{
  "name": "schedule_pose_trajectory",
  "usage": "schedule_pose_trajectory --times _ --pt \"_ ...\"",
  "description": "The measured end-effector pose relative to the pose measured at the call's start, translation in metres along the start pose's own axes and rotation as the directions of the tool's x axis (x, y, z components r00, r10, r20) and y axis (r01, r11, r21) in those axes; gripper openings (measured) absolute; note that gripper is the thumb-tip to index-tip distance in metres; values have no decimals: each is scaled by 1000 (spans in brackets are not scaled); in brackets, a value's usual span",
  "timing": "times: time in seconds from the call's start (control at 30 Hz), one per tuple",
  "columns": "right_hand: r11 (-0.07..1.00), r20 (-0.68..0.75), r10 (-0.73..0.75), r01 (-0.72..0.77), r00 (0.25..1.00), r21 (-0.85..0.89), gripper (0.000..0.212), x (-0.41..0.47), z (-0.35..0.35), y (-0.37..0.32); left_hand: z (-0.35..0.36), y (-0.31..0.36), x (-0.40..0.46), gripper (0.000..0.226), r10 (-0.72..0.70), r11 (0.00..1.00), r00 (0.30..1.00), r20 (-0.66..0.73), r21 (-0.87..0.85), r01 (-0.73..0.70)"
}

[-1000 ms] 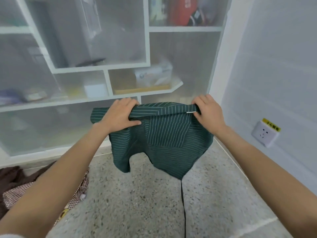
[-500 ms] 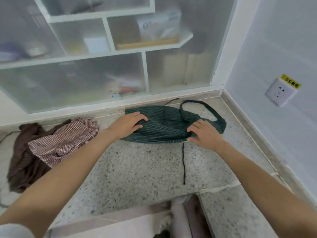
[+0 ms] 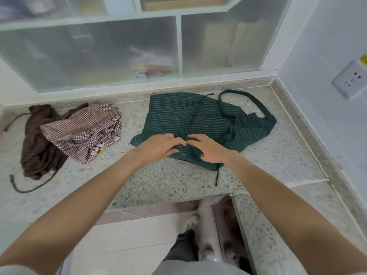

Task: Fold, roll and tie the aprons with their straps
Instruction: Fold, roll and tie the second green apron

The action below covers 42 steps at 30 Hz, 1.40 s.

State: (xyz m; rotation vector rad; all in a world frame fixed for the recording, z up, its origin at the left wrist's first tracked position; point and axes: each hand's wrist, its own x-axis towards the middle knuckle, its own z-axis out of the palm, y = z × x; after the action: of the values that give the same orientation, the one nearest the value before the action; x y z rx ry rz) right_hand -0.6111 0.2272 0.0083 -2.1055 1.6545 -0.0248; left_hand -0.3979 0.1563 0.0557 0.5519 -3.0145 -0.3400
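Near the counter's (image 3: 162,181) left edge lie a brown apron (image 3: 37,147) and a checked apron (image 3: 85,132). Toward the back right corner lies the green striped apron (image 3: 200,120); left hand (image 3: 158,147) and right hand (image 3: 208,149) pinch its near edge.

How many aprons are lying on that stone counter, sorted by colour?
Green striped apron: 1, both hands on its near edge
Brown-and-white checked apron: 1
Dark brown apron: 1
Total: 3
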Motion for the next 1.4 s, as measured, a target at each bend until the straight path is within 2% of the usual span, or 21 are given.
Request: schedule_pose_trajectory --times 0.13,0.27,0.33,0.4,0.43,0.5,0.57,0.63,0.7,0.8,0.93,1.0,1.07,1.17,1.3,1.37,1.4 --pt "988 90 -36 49 995 -145 68 18 5 -3 8 0 -16 30 92 996 994 -59 21 -91" --pt "961 208 -88 138 974 -240 76 32 9 -10 23 -1 -28 32 139 989 984 -115 67 -132" --pt "912 286 -104 206 953 -354 70 39 14 -12 34 -3 -34 30 151 988 982 -114 62 -144" --pt "848 303 -106 245 947 -469 57 46 21 -11 47 -5 -41 29 138 988 985 -101 80 -130" --pt "819 283 -101 241 954 -520 51 48 23 -9 52 -5 -45 29 97 992 993 -65 91 -91" --pt "793 232 -72 197 970 -577 47 48 27 0 62 -5 -55 34 -111 988 986 125 123 96" --pt "786 185 -15 126 983 -605 48 39 29 14 75 -9 -66 37 -299 946 903 308 221 237" --pt "801 139 23 65 990 -596 43 23 27 28 85 -14 -79 36 -363 920 838 409 301 252" --pt "846 32 -34 45 999 -532 34 6 24 42 91 -18 -85 32 -384 906 825 415 342 250" --pt "885 -148 -117 35 982 -464 22 -30 23 49 94 -17 -86 31 -371 887 863 344 406 220" --pt "900 -350 -107 -59 931 -432 19 -87 42 39 94 -5 -79 43 -464 777 845 266 580 244" --pt "894 -426 -19 -176 905 -413 22 -118 56 33 91 1 -79 49 -518 716 818 250 650 255" --pt "856 -463 100 -313 881 -412 19 -148 73 31 94 5 -86 41 -534 710 807 250 650 269" --pt "819 -457 226 -422 860 -389 19 -190 105 28 103 21 -103 18 -410 785 887 212 577 225" --pt "813 -372 358 -482 856 -327 27 -226 143 14 119 52 -128 33 -355 909 856 375 351 223" --pt "801 -261 525 -574 810 -168 49 -238 153 7 124 63 -136 38 -319 935 843 434 291 204" --pt "774 -170 622 -633 764 -14 60 -242 155 4 127 68 -139 38 -296 948 829 475 252 195"
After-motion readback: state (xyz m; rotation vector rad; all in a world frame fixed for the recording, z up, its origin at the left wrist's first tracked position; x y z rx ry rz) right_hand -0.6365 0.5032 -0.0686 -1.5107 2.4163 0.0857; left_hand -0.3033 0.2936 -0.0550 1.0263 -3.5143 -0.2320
